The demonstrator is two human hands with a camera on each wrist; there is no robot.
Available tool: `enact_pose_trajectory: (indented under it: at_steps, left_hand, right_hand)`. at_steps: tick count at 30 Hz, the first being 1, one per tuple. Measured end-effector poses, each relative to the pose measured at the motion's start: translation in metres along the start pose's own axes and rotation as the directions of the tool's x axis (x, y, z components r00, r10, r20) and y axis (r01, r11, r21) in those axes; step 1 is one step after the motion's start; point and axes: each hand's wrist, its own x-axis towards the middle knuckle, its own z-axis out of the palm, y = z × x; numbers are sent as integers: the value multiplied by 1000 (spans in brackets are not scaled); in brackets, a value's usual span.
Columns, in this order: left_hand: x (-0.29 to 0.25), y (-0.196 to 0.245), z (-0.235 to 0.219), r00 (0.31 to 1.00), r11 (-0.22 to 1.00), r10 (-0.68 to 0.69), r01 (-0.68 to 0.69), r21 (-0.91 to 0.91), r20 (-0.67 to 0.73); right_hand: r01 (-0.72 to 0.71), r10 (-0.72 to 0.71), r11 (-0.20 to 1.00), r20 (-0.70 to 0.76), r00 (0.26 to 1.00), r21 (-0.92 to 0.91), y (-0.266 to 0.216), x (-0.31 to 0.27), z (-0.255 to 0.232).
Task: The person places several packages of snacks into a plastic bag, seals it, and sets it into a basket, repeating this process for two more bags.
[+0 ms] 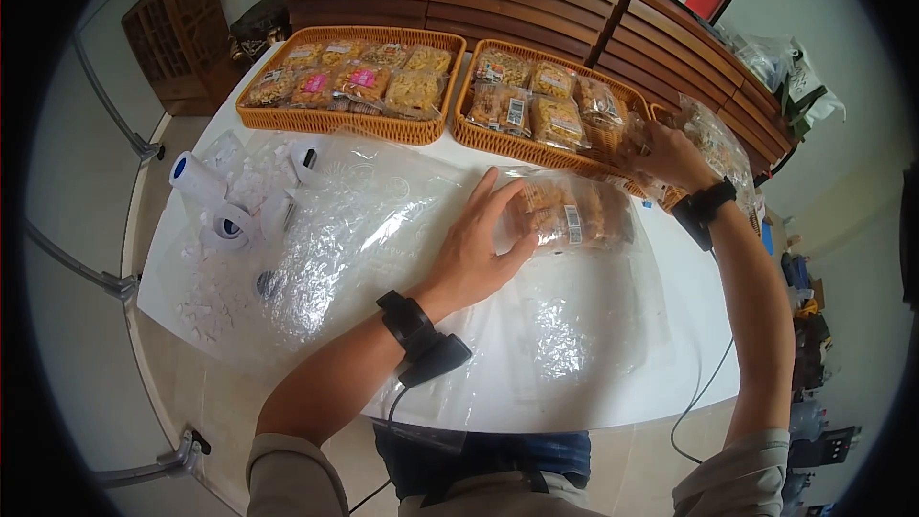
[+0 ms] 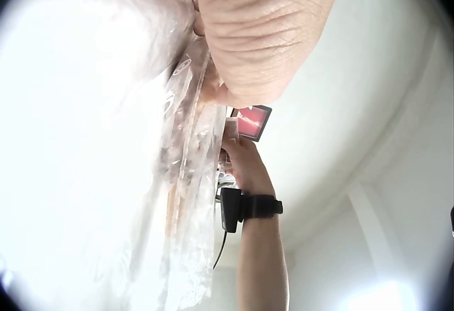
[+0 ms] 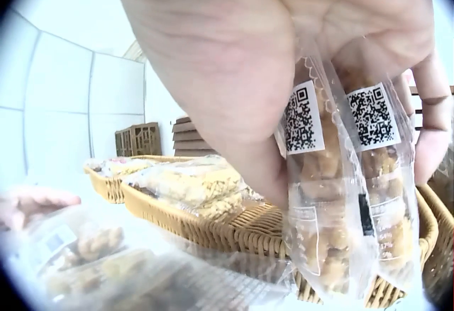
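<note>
The left hand [image 1: 479, 249] rests at the left side of a clear plastic bag holding snack packets [image 1: 574, 215], thumb and fingers spread at its edge. In the right wrist view, the right hand [image 3: 284, 63] grips two upright snack packets [image 3: 323, 204] side by side, each with a square printed code. That hand [image 1: 675, 158] is over the right end of the middle wicker basket [image 1: 536, 139] in the head view. The left wrist view shows the clear bag [image 2: 191, 148] beside the left palm [image 2: 262, 34].
A left wicker basket [image 1: 345, 122] holds several packets. Another packet pile [image 1: 713, 139] lies at the right. Clear plastic sheets [image 1: 335, 230], white scraps [image 1: 206, 292] and a white roll [image 1: 198, 179] cover the table's left. Cables hang from both wrist straps.
</note>
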Motion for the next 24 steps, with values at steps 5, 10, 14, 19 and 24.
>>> enact_pose_trajectory:
  at_steps: [5, 10, 14, 19, 24]
  left_hand:
    - [0, -1, 0, 1000, 1000, 5, -5, 7, -5]
    - [0, 0, 0, 1000, 1000, -1, 1, 2, -1]
    - [0, -1, 0, 1000, 1000, 6, -6, 12, -1]
    - [0, -2, 1, 1000, 1000, -7, 7, -16, 0]
    - [1, 3, -1, 1000, 1000, 12, -12, 12, 11]
  right_hand:
    - [15, -15, 999, -9, 1000, 37, -9, -7, -4]
    - [121, -54, 947, -224, 973, 297, 16, -16, 4]
    - [-59, 103, 627, -7, 995, 777, 14, -43, -18]
    - [-67, 105, 170, 50, 993, 983, 18, -89, -14]
    - [31, 76, 397, -67, 995, 917, 20, -135, -9]
